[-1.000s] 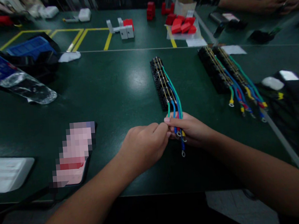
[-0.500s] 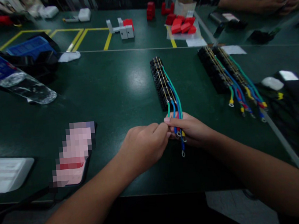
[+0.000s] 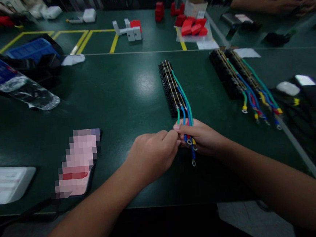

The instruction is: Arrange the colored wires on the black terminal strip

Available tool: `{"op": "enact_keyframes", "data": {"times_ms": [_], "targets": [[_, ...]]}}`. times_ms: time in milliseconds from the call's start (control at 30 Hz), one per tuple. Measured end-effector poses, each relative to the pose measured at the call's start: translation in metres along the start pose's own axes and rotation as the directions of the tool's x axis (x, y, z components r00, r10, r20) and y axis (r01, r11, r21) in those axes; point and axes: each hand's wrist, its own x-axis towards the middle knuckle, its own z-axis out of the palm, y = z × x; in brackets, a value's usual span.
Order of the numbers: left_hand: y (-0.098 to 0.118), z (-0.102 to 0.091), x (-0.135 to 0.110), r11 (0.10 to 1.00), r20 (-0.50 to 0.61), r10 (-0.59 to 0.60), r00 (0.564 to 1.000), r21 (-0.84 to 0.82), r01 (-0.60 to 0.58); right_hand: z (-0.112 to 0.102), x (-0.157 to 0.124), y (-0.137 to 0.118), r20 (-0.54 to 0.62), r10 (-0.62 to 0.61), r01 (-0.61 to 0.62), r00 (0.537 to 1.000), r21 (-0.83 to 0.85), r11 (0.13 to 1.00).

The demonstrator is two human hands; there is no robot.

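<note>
A black terminal strip [image 3: 169, 90] with brass-coloured bars lies lengthwise on the green table. Green, blue and red wires run from its near end towards me. My right hand [image 3: 200, 133] is closed round this wire bundle [image 3: 187, 116], thumb across the front. Ring terminals [image 3: 193, 162] on the wire ends hang below the fingers. Against the right fingertips, my left hand [image 3: 156, 151] is closed in a pinch beside the bundle. The lower end of the short green wire [image 3: 178, 115] disappears between the hands, and what the left fingers grip is hidden.
Two similar wired strips [image 3: 229, 74] lie to the right. A phone [image 3: 80, 161] and a white box-like object [image 3: 10, 184] are at left, with a clear plastic wrapper [image 3: 30, 92] behind. Red parts [image 3: 193, 25] sit at the back. Another person's hands [image 3: 293, 3] are at far right.
</note>
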Motion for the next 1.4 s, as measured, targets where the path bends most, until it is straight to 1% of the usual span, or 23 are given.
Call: {"op": "enact_keyframes", "data": {"times_ms": [233, 433, 667, 833, 1033, 1400], "targets": [[-0.0011, 0.0007, 0.0007, 1.000, 0.011, -0.003, 1.000, -0.008, 0.003, -0.0006, -0.0006, 0.0001, 0.027, -0.008, 0.008, 1.000, 0.005, 1.000], [-0.0006, 0.0006, 0.0004, 1.000, -0.005, 0.004, 1.000, -0.007, -0.004, -0.0004, -0.0005, 0.0001, 0.013, 0.010, -0.010, 1.000, 0.000, 1.000], [-0.0011, 0.0023, -0.0004, 1.000, -0.030, 0.010, 1.000, 0.027, -0.009, -0.0017, 0.0002, 0.0012, 0.026, -0.010, 0.010, 1.000, -0.008, 1.000], [-0.0016, 0.0035, -0.0001, 0.999, -0.052, 0.020, 0.998, 0.049, -0.017, -0.0021, 0.0005, 0.0016, 0.020, 0.002, -0.001, 1.000, -0.024, 1.000], [-0.0007, 0.0011, -0.0004, 1.000, -0.040, -0.009, 0.999, 0.015, 0.010, -0.0022, 0.0004, 0.0014, 0.018, -0.004, 0.005, 1.000, -0.013, 1.000], [-0.0018, 0.0028, -0.0017, 0.998, -0.130, -0.049, 0.990, -0.041, 0.044, -0.0002, -0.0010, 0.0007, 0.009, 0.001, -0.001, 1.000, 0.004, 1.000]]}}
